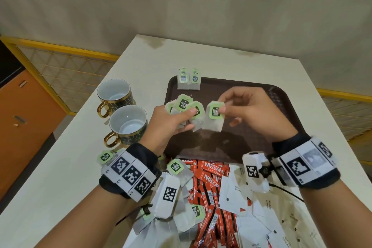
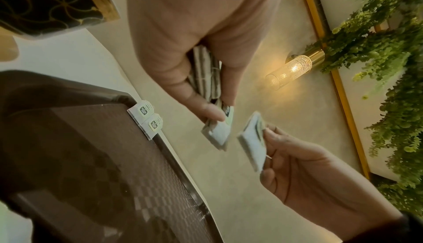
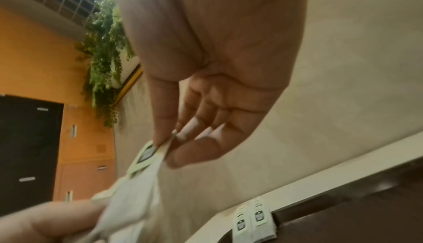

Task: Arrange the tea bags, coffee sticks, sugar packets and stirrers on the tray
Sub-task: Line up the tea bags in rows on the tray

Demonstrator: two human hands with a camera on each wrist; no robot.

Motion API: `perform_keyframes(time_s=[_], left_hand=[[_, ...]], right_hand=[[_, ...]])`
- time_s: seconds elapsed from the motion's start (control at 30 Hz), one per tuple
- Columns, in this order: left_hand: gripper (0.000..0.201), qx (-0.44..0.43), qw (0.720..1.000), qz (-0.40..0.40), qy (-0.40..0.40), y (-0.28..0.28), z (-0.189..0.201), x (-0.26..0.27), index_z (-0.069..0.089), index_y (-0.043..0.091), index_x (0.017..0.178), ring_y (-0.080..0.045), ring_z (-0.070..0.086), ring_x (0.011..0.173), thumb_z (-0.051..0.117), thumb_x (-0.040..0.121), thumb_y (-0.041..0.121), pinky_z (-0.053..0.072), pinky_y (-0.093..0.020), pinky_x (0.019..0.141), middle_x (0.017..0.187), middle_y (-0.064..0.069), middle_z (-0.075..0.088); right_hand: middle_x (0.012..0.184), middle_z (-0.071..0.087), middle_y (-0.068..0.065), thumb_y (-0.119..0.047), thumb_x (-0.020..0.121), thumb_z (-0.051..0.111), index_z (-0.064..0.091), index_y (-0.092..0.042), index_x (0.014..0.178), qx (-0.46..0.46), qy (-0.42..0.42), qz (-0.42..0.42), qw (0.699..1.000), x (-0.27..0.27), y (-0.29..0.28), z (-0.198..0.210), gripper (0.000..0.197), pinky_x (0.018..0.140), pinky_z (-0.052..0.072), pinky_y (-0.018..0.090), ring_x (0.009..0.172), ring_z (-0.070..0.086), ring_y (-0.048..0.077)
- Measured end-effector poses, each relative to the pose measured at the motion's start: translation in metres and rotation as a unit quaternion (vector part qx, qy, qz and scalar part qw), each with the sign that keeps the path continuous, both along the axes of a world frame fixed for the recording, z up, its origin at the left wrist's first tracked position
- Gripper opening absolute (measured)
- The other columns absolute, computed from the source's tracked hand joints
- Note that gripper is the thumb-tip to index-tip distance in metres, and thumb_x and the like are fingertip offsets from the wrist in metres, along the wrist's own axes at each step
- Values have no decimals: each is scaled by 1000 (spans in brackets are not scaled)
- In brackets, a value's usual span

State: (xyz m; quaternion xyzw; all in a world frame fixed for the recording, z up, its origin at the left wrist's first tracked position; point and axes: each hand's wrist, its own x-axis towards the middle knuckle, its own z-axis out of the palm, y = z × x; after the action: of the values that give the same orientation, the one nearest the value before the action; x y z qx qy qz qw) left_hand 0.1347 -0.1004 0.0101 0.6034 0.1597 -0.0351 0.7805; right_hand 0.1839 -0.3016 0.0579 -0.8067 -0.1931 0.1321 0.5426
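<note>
Tea bag (image 1: 214, 117), light and limp, hung over the tray (image 1: 251, 147), pinched at its tag by your right hand (image 1: 255, 112); your left hand (image 1: 167, 125) gripped a fanned bunch (image 1: 186, 106). Soft paper probably tears; take the tag.

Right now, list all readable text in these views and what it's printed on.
"NESCAFE CLASSIC": red coffee sticks in the near pile.
"WHITE SUGAR": white sugar packets beside them.
"McCoy teas", partly legible: green tag of the tea bag the right hand pinches, and tags in the left hand bundle.
Too small to read: tags on two tea bags on the tray far edge, stick barcodes.
Wristbands: coded squares only.
</note>
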Motion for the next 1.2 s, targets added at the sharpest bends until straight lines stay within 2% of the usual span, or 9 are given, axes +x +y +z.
perform_keyframes(time_s=[0.07, 0.2, 0.37, 0.5, 0.6, 0.73, 0.9, 1.03, 1.2], left_hand=[[28, 9, 1000, -6, 1, 0, 1, 0, 67, 6, 108, -23, 72, 96, 74, 82, 13, 61, -31, 76, 104, -12, 74], [34, 37, 999, -35, 8, -2, 1, 0, 67, 8, 112, -21, 73, 94, 74, 81, 19, 61, -33, 78, 103, -9, 74], [36, 36, 998, -40, 15, -1, 1, 2, 65, 6, 113, -22, 73, 94, 73, 82, 23, 59, -39, 83, 105, -12, 74], [25, -12, 998, 55, 14, 4, 3, 6, 69, 5, 108, -18, 74, 91, 67, 90, 21, 60, -26, 75, 100, -12, 75], [22, -24, 995, 96, 24, 7, 3, 7, 70, 5, 105, -17, 73, 88, 65, 92, 21, 60, -24, 77, 98, -12, 75], [21, -38, 996, 75, 43, 9, 2, 6, 71, 4, 105, -16, 74, 84, 66, 90, 19, 60, -24, 75, 95, -12, 76], [18, -45, 998, 37, 21, 11, 6, 3, 73, 8, 101, -16, 73, 83, 64, 91, 20, 57, -21, 65, 94, -8, 77], [19, -54, 998, 27, 14, 16, 8, 5, 73, 8, 101, -18, 73, 87, 63, 90, 21, 56, -21, 64, 94, -8, 77], [19, -61, 998, 19, 16, 17, 7, 10, 73, 9, 100, -16, 74, 86, 63, 90, 21, 56, -19, 62, 94, -7, 77]], right_hand=[[82, 73, 9, -8, 85, 70, 68, -5, 90, -16, 23, 51, 998, -5, 5, 0, 6, 57, 53, 22, 72, 68, 13], [85, 74, 5, -10, 83, 74, 71, -9, 85, -47, -26, 38, 998, -1, 15, -6, 4, 60, 52, 23, 75, 68, 14], [82, 73, 12, -4, 83, 73, 71, -2, 84, -86, 16, 84, 993, 12, 24, -5, 4, 64, 54, 25, 71, 68, 16], [76, 71, 14, -4, 81, 75, 72, -4, 79, -97, 0, 2, 995, 44, 32, -15, 3, 58, 51, 24, 64, 65, 13], [71, 69, 8, -3, 81, 75, 71, -3, 79, -114, 10, -59, 992, 77, 43, -30, 4, 55, 50, 22, 63, 64, 13], [73, 67, 6, -1, 80, 74, 70, -5, 78, -138, 25, -67, 988, 121, 68, -47, 6, 54, 49, 21, 62, 62, 14], [78, 65, 11, 3, 79, 71, 67, -11, 72, -171, 32, -51, 983, 165, 98, -60, 16, 62, 58, 32, 70, 62, 21], [86, 66, 9, 0, 81, 72, 70, -11, 78, -208, -5, -57, 976, 186, 110, -67, 12, 66, 56, 27, 75, 61, 18], [78, 67, 12, 3, 81, 71, 68, -8, 73, -165, 26, -84, 982, 193, 114, -71, 14, 72, 60, 31, 63, 63, 18]])
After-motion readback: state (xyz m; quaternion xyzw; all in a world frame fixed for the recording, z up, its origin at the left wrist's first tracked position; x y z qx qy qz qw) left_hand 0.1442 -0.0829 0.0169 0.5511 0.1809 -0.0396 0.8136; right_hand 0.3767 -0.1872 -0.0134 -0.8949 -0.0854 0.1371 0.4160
